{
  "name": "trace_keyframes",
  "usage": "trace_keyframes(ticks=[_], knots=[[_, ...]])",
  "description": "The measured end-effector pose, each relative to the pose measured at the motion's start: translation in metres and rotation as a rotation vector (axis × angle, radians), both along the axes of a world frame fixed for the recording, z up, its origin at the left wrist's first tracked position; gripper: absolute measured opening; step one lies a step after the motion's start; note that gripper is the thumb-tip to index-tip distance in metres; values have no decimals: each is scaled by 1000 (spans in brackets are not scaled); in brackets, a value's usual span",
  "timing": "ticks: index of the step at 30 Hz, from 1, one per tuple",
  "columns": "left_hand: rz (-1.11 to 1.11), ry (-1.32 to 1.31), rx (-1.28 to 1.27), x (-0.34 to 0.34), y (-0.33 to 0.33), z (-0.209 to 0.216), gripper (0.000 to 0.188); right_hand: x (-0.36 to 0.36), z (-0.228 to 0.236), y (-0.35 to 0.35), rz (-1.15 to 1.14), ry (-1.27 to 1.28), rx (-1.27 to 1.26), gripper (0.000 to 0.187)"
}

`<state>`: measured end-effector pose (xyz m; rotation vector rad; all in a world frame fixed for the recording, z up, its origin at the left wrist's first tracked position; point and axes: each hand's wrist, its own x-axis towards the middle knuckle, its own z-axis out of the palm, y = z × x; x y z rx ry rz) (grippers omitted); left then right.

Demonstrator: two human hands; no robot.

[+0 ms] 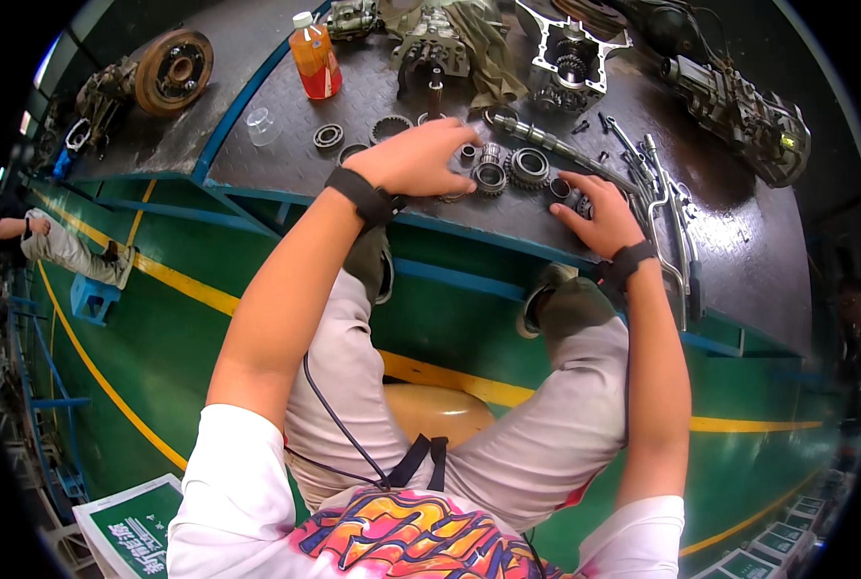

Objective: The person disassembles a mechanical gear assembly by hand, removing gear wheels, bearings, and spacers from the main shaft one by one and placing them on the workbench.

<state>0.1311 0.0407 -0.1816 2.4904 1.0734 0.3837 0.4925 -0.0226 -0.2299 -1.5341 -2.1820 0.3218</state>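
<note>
My left hand reaches over the table's near edge, thumb and fingers apart. A small dark ring lies in the gap between them, beside a gear with a bearing ring. To its right sits a larger toothed gear. My right hand curves with spread thumb and forefinger around a small metal sleeve; I see no firm grip on it. A long splined shaft lies behind both hands. Left of my left hand are a bearing and a ring gear.
Wrenches and other hand tools lie to the right. Behind stand an orange drink bottle, an open gearbox housing and a gearbox. A clear cup is at left. Another person's leg shows far left.
</note>
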Motion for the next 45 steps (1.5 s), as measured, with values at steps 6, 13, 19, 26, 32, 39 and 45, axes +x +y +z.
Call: trace_keyframes(ticks=[6, 13, 19, 26, 32, 39, 45], knots=[[-92, -116, 87, -28, -6, 2, 57, -11, -15, 30, -129, -163, 92, 46], [-2, -44, -22, -54, -4, -7, 47, -68, -13, 51, 74, -5, 351, 34], [53, -85, -33, -63, -9, -19, 40, -129, 4, 97, 66, -238, -13, 29], [108, -106, -13, -84, -8, -22, 35, -113, -3, 104, 176, -137, 122, 16], [105, -62, -21, -83, -8, -28, 27, -99, 7, 83, 253, -29, 209, 19], [125, -51, 7, -86, -7, -37, 28, -82, 21, 40, 257, 146, -38, 36], [116, 22, 13, -72, -9, -30, 27, -71, 0, 35, 187, 184, 64, 54]])
